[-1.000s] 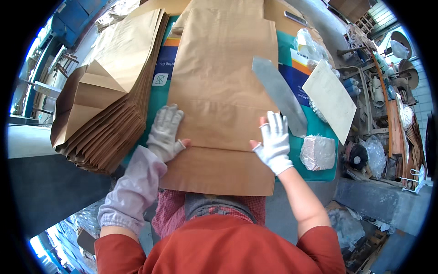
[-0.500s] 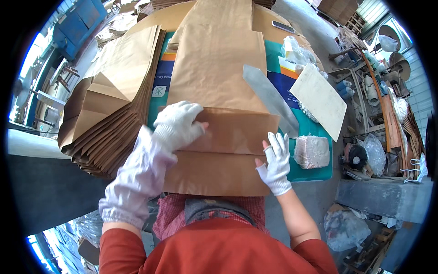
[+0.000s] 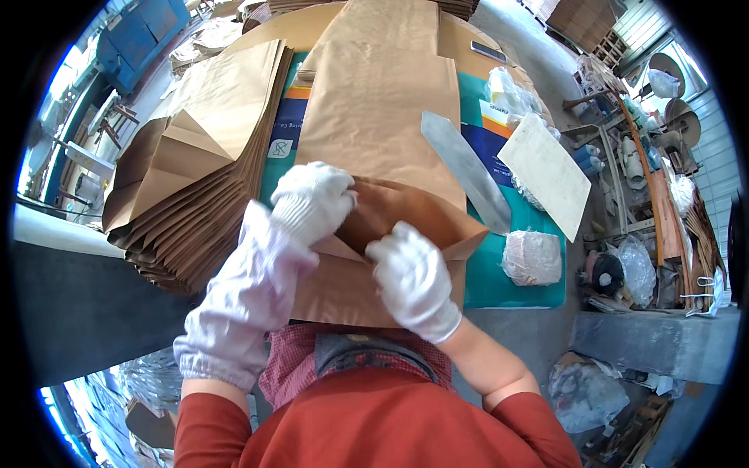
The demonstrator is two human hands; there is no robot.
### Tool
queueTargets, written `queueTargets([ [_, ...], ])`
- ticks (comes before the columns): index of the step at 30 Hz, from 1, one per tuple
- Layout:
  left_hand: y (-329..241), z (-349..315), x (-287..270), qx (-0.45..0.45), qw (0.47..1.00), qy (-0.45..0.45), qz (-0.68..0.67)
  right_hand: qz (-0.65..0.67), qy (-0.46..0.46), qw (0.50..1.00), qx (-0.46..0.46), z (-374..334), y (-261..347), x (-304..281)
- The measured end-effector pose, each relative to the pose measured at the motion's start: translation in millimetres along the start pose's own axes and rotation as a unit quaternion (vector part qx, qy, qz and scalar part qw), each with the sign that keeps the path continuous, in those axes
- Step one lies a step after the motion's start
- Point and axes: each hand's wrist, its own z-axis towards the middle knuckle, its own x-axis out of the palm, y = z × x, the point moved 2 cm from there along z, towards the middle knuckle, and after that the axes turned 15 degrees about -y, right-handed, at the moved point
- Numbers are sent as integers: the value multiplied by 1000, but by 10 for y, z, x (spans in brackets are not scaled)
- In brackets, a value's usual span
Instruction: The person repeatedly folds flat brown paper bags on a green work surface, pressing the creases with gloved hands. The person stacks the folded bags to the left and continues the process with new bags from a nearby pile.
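A large brown paper bag (image 3: pixel 374 125) lies lengthwise before me, its near end gaping into a wide mouth. My left hand (image 3: pixel 314 201), in a white glove and pale sleeve cover, is closed on the mouth's left side. The gloved right hand (image 3: pixel 413 279) has its fingers curled over the near lip, close to the middle; its fingertips are partly hidden. On the left rests a thick stack of brown paper bags (image 3: pixel 191 207), the ends nearest me folded and fanned out. A flat metal strip (image 3: pixel 466 173) lies aslant along the bag's right side.
Right of the strip are a pale rectangular board (image 3: pixel 546 178), a white wrapped block (image 3: pixel 532 258) and clear plastic (image 3: pixel 511 93). A phone (image 3: pixel 488 52) lies at the far right of the round table (image 3: pixel 265 31). A teal printed sheet (image 3: pixel 511 294) covers part of the tabletop.
My right hand has moved left from the bag's right edge onto its near lip and closed there. The flat folded end has been opened into a mouth. My left hand stays at its side.
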Motion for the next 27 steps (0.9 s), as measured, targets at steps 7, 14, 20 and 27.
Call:
queueTargets([
  [7,108,-359,746,304,860,-335,235,7,-148,982,120,-325,-272,-570],
  [14,-121,-1758,866,30,977,210,14,307,-152,771,538,-1629,-923,-394],
  [20,-411,-1344,1585,378,924,40,-45,465,-168,631,598,-1525,-1048,-341],
  [27,-1066,-530,1559,356,897,254,70,200,55,913,353,-1289,-1140,-326],
])
